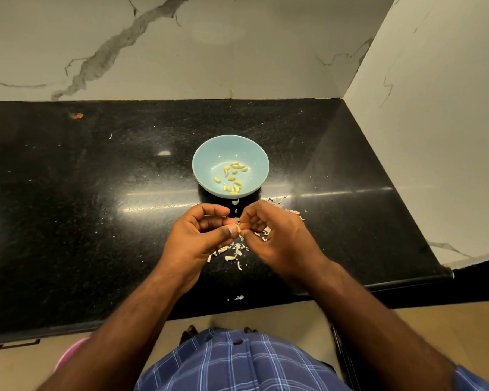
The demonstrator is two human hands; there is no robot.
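Observation:
A light blue bowl [206, 156] stands on the black granite counter [96, 193] and holds several peeled yellowish garlic cloves [232, 177]. Just in front of it, above the counter, both hands meet around one small garlic clove [240, 227]. My left hand [198, 235] pinches the clove between thumb and curled fingers. My right hand [277, 235] has its fingers curled at the clove's other side, pinching it or its skin. Most of the clove is hidden by the fingers.
Pale garlic skins and a few cloves [232, 253] lie scattered on the counter under and right of the hands. One scrap [239, 298] sits near the counter's front edge. Marble walls [237, 46] close off the back and the right side.

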